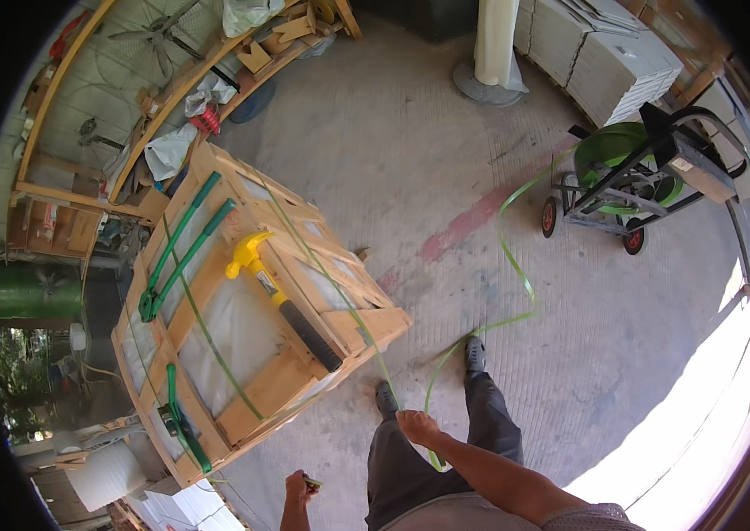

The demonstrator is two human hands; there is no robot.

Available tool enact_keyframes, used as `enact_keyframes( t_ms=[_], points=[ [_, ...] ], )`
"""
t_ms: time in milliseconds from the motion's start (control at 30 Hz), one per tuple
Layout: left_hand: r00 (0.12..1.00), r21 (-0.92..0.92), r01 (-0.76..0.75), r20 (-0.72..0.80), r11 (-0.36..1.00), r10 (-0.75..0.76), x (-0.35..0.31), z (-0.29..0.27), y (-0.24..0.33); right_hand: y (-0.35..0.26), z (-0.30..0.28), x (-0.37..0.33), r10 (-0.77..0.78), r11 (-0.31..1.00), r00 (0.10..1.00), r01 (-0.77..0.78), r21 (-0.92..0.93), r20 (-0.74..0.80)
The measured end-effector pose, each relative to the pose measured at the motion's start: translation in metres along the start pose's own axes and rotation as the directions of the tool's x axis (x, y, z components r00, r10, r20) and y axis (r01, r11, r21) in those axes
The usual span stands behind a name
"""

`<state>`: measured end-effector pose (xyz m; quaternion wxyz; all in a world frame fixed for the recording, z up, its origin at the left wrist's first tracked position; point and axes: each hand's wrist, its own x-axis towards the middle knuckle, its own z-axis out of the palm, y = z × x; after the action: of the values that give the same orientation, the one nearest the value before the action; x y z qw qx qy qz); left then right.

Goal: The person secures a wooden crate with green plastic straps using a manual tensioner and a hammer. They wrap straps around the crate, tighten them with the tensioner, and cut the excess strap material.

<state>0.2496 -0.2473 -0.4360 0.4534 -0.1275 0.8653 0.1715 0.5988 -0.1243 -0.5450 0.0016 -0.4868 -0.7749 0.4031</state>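
My right hand (417, 427) is closed round a green plastic strap (364, 329), in front of my legs. From there the strap runs over the near side of a wooden crate (264, 385), while a loose length trails across the floor. My left hand (302, 484), low and left of my legs, is closed on a small dark and greenish piece, too small to name. On the crate lie a yellow claw hammer (267, 280) with a black grip, a green long-handled strapping sealer (182, 252) and a green strap tensioner (179, 420). More green straps cross the crate's slats.
A wheeled cart (609, 203) carries the green strap reel at the right. A pale column (494, 49) rises from the floor at the back, beside stacked grey-white panels (609, 66). Wooden shelves (176, 93) with scraps and bags line the far left. My feet stand beside the loose strap.
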Motion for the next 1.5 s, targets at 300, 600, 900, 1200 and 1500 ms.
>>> enact_keyframes(
  t_ms=[300,600,900,1200,1500],
  points=[
    [0.891,-0.022,-0.153,0.429,0.988,0.148,0.029,-0.004,0.033,-0.105,0.14,0.007,0.098,0.995,0.982,-0.094,0.032,-0.16],
    [0.75,0.031,-0.211,0.646,0.977,0.142,0.053,-0.036,0.015,-0.297,0.216,-0.032,-0.167,0.964,0.972,0.196,-0.181,0.163],
    [0.609,0.06,-0.293,0.781,0.954,0.138,0.033,-0.056,0.024,-0.332,0.284,-0.112,0.376,0.916,0.919,-0.388,0.099,0.12],
    [0.56,0.011,-0.343,0.805,0.939,0.195,0.021,-0.06,0.036,-0.329,0.364,-0.332,0.844,0.537,0.506,-0.797,0.279,-0.179],
    [0.575,0.09,-0.474,0.785,0.876,0.231,0.04,-0.063,0.063,-0.52,0.46,-0.23,0.755,0.656,0.472,-0.566,0.499,-0.456]
  ],
)
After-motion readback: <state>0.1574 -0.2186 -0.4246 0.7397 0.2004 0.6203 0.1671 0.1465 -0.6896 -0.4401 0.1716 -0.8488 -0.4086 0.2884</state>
